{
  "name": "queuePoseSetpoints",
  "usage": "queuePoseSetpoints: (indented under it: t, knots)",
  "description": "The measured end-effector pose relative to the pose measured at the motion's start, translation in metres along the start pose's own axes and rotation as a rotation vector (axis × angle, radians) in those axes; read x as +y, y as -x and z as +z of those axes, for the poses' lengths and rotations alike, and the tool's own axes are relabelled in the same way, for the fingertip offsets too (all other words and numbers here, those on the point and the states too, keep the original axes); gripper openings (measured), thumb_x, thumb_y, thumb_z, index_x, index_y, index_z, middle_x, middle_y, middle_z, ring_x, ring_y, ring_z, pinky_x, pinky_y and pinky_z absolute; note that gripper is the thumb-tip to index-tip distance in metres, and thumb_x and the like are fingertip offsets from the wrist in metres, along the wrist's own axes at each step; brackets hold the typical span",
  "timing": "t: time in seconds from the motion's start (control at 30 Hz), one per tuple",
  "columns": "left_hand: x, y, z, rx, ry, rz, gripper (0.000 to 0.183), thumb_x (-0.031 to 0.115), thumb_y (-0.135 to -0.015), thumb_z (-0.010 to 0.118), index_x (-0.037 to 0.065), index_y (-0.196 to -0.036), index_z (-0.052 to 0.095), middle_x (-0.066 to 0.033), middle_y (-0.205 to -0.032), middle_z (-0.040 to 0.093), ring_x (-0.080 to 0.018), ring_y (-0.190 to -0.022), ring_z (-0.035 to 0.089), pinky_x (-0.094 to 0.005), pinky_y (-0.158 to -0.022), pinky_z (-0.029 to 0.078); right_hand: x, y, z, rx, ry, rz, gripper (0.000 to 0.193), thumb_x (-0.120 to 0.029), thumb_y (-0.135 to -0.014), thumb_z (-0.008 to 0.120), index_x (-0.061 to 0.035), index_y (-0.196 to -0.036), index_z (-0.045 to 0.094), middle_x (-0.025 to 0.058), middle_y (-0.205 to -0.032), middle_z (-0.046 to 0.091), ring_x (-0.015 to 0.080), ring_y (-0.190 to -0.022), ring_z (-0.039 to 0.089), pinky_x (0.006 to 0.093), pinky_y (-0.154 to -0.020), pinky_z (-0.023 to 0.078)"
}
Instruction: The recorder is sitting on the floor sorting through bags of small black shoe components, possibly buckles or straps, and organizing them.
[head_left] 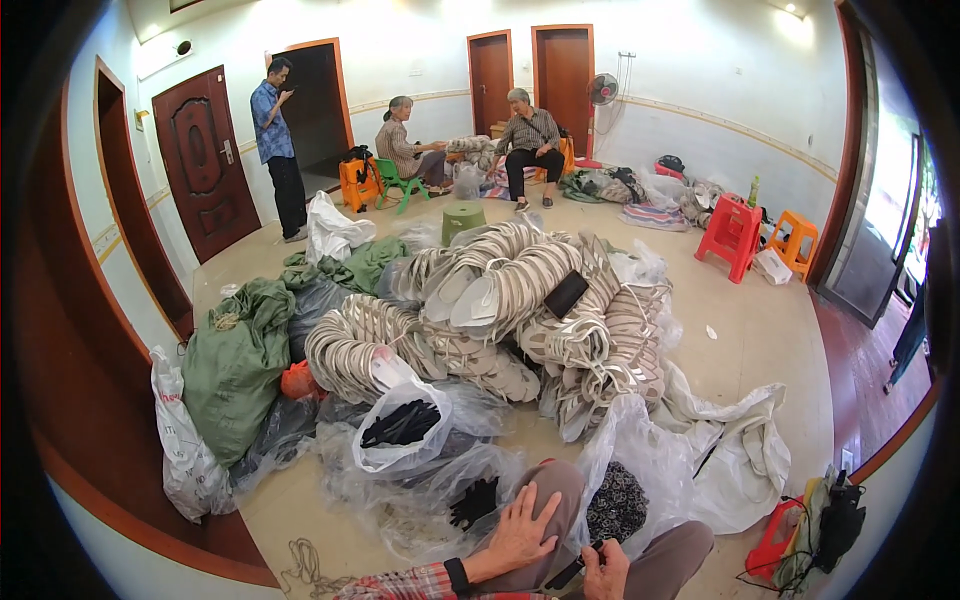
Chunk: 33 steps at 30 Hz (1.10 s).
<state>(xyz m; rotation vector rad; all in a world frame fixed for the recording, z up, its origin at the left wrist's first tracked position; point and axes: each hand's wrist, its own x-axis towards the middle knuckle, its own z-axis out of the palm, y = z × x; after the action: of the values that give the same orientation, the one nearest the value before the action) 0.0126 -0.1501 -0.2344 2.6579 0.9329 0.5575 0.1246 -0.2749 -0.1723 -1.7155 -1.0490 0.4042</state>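
"As we go from the left, what comes before the hands?"

"First a bulging green sack [235,370], then an open white bag [385,459] with a jumble of black strips [402,423] inside. Right of that and nearer, a black glove [474,503] lies on thin clear plastic."

"And the left hand [522,530]?"

"Open, fingers spread, resting flat on the trouser leg [560,490] and gripping nothing."

"So where is the black strip [564,572]?"

"Just right of that hand, at the near edge, between the legs. The right hand [606,573] is closed on it, with the loose part pointing left."

"How would it handle?"

"Light, I'd judge, and more bendy than stiff, so hardly fragile. Whether it's slippery I can't tell; its surface is too small to read. I'd pinch it close to one end, between thumb and fingertip, so that the rest swings free."

"Anything further right?"

"Just beyond the right hand, a clear bag [657,462] holds many small dark pieces [616,503]. Those look loose enough to spill, so I'd lift that bag by its gathered rim. Right of it, a white sack [745,470] lies slumped on the floor."
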Motion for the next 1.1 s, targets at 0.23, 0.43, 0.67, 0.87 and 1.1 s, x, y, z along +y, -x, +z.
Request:
queuePoseSetpoints:
  t: [0.23,0.43,0.67,0.87,1.1]
  knots:
    - [-0.001,0.003,0.000,-0.009,0.007,-0.010,0.079,0.031,-0.069,0.065,0.015,-0.136,0.026,-0.0288,-0.133,0.023,-0.0422,-0.121,0.029,-0.0478,-0.091,0.034,-0.001,0.004,0.002,0.001,0.026,0.006,0.018,-0.012,-0.083,0.052,0.0002,-0.075,0.042,0.0183,-0.066,0.043,0.0311,-0.060,0.042,0.0374,-0.056,0.037]
    - [-0.009,-0.001,-0.001,-0.031,0.010,-0.010,0.077,0.033,-0.071,0.063,0.013,-0.135,0.025,-0.0308,-0.133,0.021,-0.0451,-0.120,0.029,-0.0492,-0.094,0.031,-0.001,-0.001,0.010,0.021,0.002,-0.032,0.018,-0.012,-0.083,0.052,0.0000,-0.075,0.043,0.0180,-0.066,0.043,0.0311,-0.060,0.042,0.0376,-0.056,0.037]
    - [0.003,-0.019,0.011,-0.058,0.040,0.094,0.082,0.037,-0.066,0.065,0.010,-0.134,0.027,-0.0317,-0.132,0.023,-0.0465,-0.121,0.026,-0.0511,-0.095,0.029,0.059,0.018,0.019,0.253,0.260,-0.308,0.022,-0.023,-0.083,0.053,-0.0009,-0.083,0.054,0.0192,-0.075,0.051,0.0337,-0.071,0.051,0.0395,-0.063,0.041]
    - [0.008,-0.003,-0.011,0.005,0.030,0.099,0.076,0.038,-0.075,0.061,0.004,-0.134,0.027,-0.0360,-0.131,0.023,-0.0503,-0.116,0.031,-0.0536,-0.092,0.032,0.020,0.003,0.016,0.025,-0.031,0.101,0.031,-0.027,-0.083,0.054,0.0024,-0.092,0.054,0.0230,-0.089,0.056,0.0374,-0.083,0.052,0.0409,-0.072,0.042]
    - [0.008,-0.004,-0.009,-0.049,-0.001,0.064,0.077,0.033,-0.074,0.064,0.006,-0.135,0.025,-0.0348,-0.133,0.020,-0.0492,-0.118,0.029,-0.0541,-0.093,0.031,0.019,0.010,0.014,0.104,-0.042,0.090,0.028,-0.025,-0.082,0.055,0.0031,-0.087,0.055,0.0243,-0.084,0.055,0.0386,-0.078,0.052,0.0409,-0.068,0.042]
